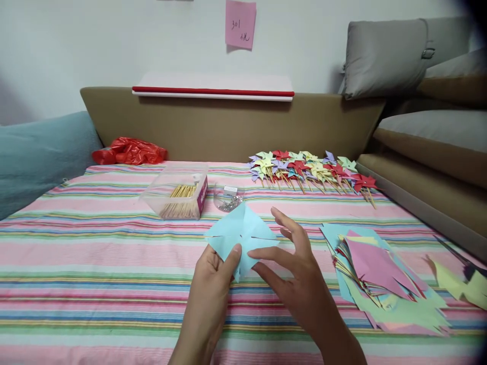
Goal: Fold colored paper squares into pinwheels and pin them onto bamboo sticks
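Note:
A light-blue square of paper (262,228), slit in from its corners and with a small dark mark at its centre, is held up corner-on above the striped cloth. My left hand (215,268) grips its lower part, thumb on the front face and the other fingers behind. At the lower right edge, my right hand (292,263) has the index fingertip over the paper and the thumb just under the edge, while its remaining fingers are spread upward. Behind the paper sits a clear round tub (229,197) of small metal pieces.
A clear plastic box (155,195) holds wooden sticks (178,203). Finished paper pinwheels (304,167) lie at the back right. Slit paper sheets (376,263) are stacked at right, near a yellow paper piece (452,279) and dark scissors (464,261). A red plastic bag (133,151) lies back left.

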`<state>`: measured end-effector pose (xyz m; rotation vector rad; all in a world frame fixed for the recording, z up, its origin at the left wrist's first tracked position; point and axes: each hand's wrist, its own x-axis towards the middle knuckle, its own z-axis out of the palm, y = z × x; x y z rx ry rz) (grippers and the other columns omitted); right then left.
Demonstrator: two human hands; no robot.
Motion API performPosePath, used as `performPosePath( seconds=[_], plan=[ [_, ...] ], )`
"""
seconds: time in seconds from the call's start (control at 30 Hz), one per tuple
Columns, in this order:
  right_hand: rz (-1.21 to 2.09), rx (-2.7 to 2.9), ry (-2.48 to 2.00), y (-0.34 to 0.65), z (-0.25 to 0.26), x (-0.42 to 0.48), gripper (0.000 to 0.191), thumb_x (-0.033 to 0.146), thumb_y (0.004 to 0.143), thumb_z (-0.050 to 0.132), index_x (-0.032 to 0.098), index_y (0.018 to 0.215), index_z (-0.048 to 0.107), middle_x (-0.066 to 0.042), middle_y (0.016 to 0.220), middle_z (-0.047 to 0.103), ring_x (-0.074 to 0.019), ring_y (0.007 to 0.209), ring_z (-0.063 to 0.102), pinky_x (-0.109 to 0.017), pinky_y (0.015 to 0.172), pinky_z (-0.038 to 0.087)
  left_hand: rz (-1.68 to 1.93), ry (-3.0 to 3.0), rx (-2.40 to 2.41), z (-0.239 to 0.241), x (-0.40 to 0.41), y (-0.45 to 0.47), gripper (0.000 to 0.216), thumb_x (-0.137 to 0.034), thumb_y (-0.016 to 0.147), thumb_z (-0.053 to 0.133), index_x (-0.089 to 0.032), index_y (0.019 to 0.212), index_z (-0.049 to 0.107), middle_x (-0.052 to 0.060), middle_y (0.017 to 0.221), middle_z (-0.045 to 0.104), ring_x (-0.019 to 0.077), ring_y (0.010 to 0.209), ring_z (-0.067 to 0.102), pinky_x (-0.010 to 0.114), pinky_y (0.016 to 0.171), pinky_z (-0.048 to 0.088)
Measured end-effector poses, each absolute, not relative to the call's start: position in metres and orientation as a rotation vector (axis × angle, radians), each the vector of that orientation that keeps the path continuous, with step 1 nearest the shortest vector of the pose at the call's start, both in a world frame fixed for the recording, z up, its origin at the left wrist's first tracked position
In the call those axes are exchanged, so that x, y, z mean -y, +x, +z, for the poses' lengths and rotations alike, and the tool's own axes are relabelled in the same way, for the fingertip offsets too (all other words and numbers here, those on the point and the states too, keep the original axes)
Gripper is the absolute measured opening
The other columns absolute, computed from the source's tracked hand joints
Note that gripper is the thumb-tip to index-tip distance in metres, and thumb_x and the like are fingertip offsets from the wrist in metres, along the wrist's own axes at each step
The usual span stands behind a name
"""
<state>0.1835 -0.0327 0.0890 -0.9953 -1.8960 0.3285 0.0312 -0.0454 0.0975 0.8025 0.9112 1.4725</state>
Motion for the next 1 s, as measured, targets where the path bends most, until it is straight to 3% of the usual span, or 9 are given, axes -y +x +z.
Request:
performPosePath(
  seconds=[0.3, 0.53, 0.83, 1.0],
  plan=[
    [0.637, 1.707, -1.057, 0.170, 0.090, 0.031, 0.020, 0.034, 0.094, 0.061, 0.029, 0.083, 0.076, -0.006, 0.146, 0.048, -0.0304, 0.138, 0.043, -0.053, 0.110, 0.041, 1.489, 0.670, -0.855, 0.100, 0.052, 0.031, 0.051, -0.030, 0.087, 0.072, -0.026, 0.136, 0.061, 0.007, 0.132, 0.069, 0.0281, 0.118, 0.065, 0.039, 0.100, 0.054],
    [0.769, 1.498, -1.108, 0.160, 0.089, 0.030, 0.012, 0.034, 0.090, 0.066, 0.026, 0.083, 0.072, -0.008, 0.124, 0.061, -0.0284, 0.133, 0.048, -0.049, 0.108, 0.043, 1.483, 0.769, -0.921, 0.096, 0.053, 0.031, 0.053, -0.028, 0.088, 0.073, -0.023, 0.138, 0.058, 0.008, 0.129, 0.071, 0.0273, 0.124, 0.062, 0.037, 0.101, 0.053],
    [0.840, 1.436, -1.075, 0.153, 0.092, 0.032, 0.011, 0.030, 0.089, 0.066, 0.023, 0.081, 0.068, -0.009, 0.116, 0.061, -0.0284, 0.127, 0.053, -0.041, 0.096, 0.053, 1.506, 0.847, -0.941, 0.093, 0.049, 0.032, 0.048, -0.032, 0.090, 0.069, -0.020, 0.136, 0.061, 0.010, 0.126, 0.072, 0.0281, 0.120, 0.064, 0.038, 0.099, 0.054],
    [0.846, 1.446, -1.070, 0.154, 0.091, 0.032, 0.010, 0.030, 0.088, 0.066, 0.023, 0.082, 0.068, -0.009, 0.116, 0.060, -0.0279, 0.120, 0.057, -0.043, 0.096, 0.053, 1.500, 0.861, -0.961, 0.095, 0.051, 0.031, 0.045, -0.035, 0.088, 0.071, -0.020, 0.130, 0.065, 0.010, 0.126, 0.072, 0.0289, 0.118, 0.066, 0.038, 0.099, 0.054]
  ],
)
